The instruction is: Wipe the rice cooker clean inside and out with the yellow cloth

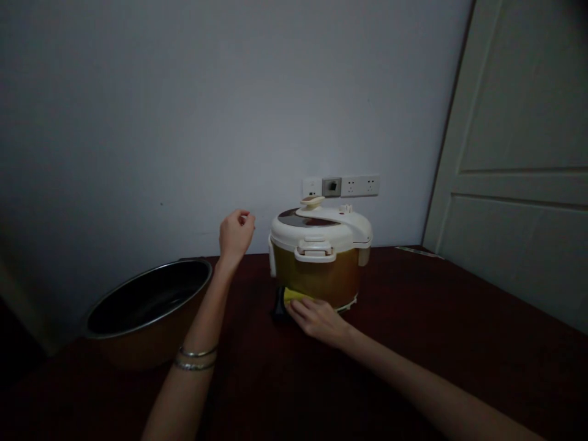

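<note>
A pressure cooker (316, 269) with a white lid and a gold-brown body stands upright on the dark red table (390, 361). My right hand (319, 318) is closed on a yellow cloth (294, 296), low at the front of the cooker's body. Beside the cloth is a dark piece (278, 303); whether it belongs to the cloth or the cooker, I cannot tell. My left hand (236, 236) is raised left of the cooker, apart from it, its fingers curled in with nothing visible in them. Two silvery bangles (196, 359) circle the left wrist.
On the left a large round pot (138, 334) with a dark inside leans, its metal rim facing me. Wall sockets and a switch (340, 186) sit behind the cooker. A panelled door (519, 184) stands at the right. The room is dim.
</note>
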`<state>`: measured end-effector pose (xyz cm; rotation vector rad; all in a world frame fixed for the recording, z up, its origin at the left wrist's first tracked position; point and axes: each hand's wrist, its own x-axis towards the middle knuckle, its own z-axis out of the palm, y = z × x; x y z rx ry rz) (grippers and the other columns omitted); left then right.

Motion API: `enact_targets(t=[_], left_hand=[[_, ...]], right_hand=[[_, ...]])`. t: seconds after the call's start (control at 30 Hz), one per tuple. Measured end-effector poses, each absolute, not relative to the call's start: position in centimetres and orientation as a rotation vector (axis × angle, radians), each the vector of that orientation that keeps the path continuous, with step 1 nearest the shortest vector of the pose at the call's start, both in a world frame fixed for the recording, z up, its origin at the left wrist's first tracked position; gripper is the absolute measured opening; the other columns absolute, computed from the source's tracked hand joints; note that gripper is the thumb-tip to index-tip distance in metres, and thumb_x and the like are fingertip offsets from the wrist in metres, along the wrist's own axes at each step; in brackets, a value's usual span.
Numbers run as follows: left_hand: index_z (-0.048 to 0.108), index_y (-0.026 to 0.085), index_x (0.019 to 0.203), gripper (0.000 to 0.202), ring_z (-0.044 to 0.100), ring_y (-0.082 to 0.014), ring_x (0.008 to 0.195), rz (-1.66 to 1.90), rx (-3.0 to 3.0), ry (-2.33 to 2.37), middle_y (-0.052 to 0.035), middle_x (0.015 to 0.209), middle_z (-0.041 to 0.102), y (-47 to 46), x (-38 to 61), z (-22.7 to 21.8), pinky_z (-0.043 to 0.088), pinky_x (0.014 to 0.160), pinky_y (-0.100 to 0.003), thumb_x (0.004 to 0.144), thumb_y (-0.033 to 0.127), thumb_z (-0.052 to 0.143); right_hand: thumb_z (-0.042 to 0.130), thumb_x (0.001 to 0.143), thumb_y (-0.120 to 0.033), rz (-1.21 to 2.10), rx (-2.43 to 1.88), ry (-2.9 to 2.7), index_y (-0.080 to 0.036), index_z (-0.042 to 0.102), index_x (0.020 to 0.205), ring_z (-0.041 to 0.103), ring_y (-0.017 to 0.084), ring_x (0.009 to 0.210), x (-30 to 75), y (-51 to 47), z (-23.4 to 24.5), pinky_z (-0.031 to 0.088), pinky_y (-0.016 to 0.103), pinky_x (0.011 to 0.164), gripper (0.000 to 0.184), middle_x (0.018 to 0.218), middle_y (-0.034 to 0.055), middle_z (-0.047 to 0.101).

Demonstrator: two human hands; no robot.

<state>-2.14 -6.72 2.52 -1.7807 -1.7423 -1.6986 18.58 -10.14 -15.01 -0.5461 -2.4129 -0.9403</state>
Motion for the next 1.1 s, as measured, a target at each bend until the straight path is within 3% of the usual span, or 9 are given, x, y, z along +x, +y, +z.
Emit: enact_targets(t=[0.13, 0.23, 0.33, 0.57, 0.63, 0.9, 1.1], left_hand=[[0.064, 0.014, 0.083, 0.03, 0.056, -0.0114, 0.05, -1.821, -1.871, -1.964, -0.0045, 0.068, 0.066, -4.1, -3.9, 0.3, 0.043, 0.049, -0.021, 0.076, 0.036, 0.045], [0.064, 0.012, 0.084, 0.03, 0.056, -0.0113, 0.048, -1.777, -1.869, -2.097, -0.0063, 0.068, 0.067, -2.3, -4.7, -1.6, 0.042, 0.046, -0.02, 0.076, 0.031, 0.043], [0.066, 0.011, 0.084, 0.03, 0.059, -0.0126, 0.051, -1.709, -1.889, -2.166, -0.0078, 0.069, 0.068, -0.8, -5.1, -3.5, 0.044, 0.05, -0.021, 0.077, 0.028, 0.042], [0.068, 0.012, 0.074, 0.026, 0.06, -0.014, 0.051, -1.532, -2.059, -2.24, -0.0075, 0.063, 0.068, 0.2, -5.5, -5.3, 0.045, 0.052, -0.023, 0.078, 0.025, 0.046], [0.068, 0.012, 0.076, 0.027, 0.059, -0.0131, 0.049, -1.531, -2.076, -2.237, -0.0071, 0.063, 0.067, 0.1, -5.5, -5.1, 0.044, 0.051, -0.022, 0.079, 0.026, 0.045], [0.066, 0.011, 0.073, 0.03, 0.062, -0.016, 0.063, -1.618, -2.081, -2.133, -0.009, 0.07, 0.068, -0.3, -5.0, -4.2, 0.044, 0.055, -0.022, 0.08, 0.03, 0.043], [0.063, 0.012, 0.072, 0.031, 0.056, -0.0121, 0.047, -1.68, -2.123, -2.104, -0.0057, 0.059, 0.064, -0.3, -5.0, -4.4, 0.041, 0.047, -0.021, 0.08, 0.033, 0.042]], right_hand=[[0.046, 0.092, -0.015, -0.905, -0.672, -2.421, -0.014, 0.06, 0.096, 0.057, 0.017, 0.078, 15.8, -9.5, -15.0, 0.047, 0.026, 0.052, 0.015, 0.093, 0.0071, 0.062], [0.041, 0.092, -0.011, -0.931, -0.771, -2.365, -0.012, 0.059, 0.099, 0.056, 0.02, 0.086, 13.5, -8.6, -10.8, 0.051, 0.028, 0.06, 0.02, 0.096, 0.0095, 0.06], [0.036, 0.091, -0.006, -0.909, -0.954, -2.32, -0.008, 0.057, 0.107, 0.056, 0.022, 0.088, 11.3, -8.0, -8.2, 0.052, 0.028, 0.058, 0.027, 0.1, 0.0136, 0.059], [0.036, 0.083, 0.002, -0.767, -1.12, -2.503, -0.005, 0.057, 0.114, 0.063, 0.02, 0.077, 10.3, -9.1, -15.5, 0.053, 0.027, 0.051, 0.037, 0.108, 0.0187, 0.06], [0.035, 0.084, 0.001, -0.717, -1.156, -2.552, -0.005, 0.053, 0.12, 0.064, 0.019, 0.073, 10.8, -9.4, -15.4, 0.054, 0.027, 0.053, 0.041, 0.113, 0.0196, 0.058], [0.027, 0.09, -0.006, -0.708, -1.271, -2.339, -0.008, 0.044, 0.129, 0.064, 0.018, 0.076, 10.6, -9.3, -5.5, 0.055, 0.026, 0.059, 0.043, 0.125, 0.0221, 0.05], [0.034, 0.084, -0.002, -0.626, -1.252, -2.561, -0.005, 0.049, 0.125, 0.065, 0.018, 0.069, 11.0, -9.9, -11.5, 0.056, 0.03, 0.058, 0.043, 0.122, 0.0223, 0.052]])
